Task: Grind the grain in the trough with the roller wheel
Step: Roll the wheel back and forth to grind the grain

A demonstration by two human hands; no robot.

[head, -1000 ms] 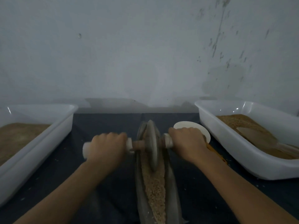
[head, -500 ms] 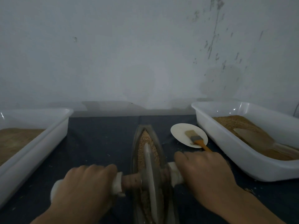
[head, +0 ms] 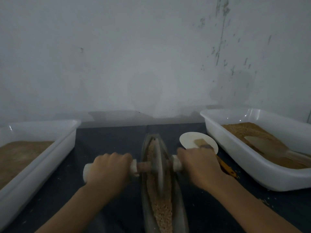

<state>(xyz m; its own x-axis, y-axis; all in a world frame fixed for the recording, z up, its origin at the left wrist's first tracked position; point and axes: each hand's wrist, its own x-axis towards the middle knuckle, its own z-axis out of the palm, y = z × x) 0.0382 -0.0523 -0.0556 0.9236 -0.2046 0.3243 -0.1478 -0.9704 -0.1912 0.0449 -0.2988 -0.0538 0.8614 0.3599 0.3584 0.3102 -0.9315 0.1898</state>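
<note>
While both hands grip it, roller wheel point(head: 158, 167) rolled farther (mid-trough point(head: 179, 199)).

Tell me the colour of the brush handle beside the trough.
Orange, on the brush in the head view.

Left of the left grip: white tub point(head: 50, 148) of brown meal. Right of the right grip: white tub point(head: 252, 167) holding brown meal and a scoop point(head: 265, 145). Just beyond the right grip: small white dish point(head: 190, 138), brush point(head: 203, 145) with orange handle across it, on dark bench point(head: 107, 140).
</note>
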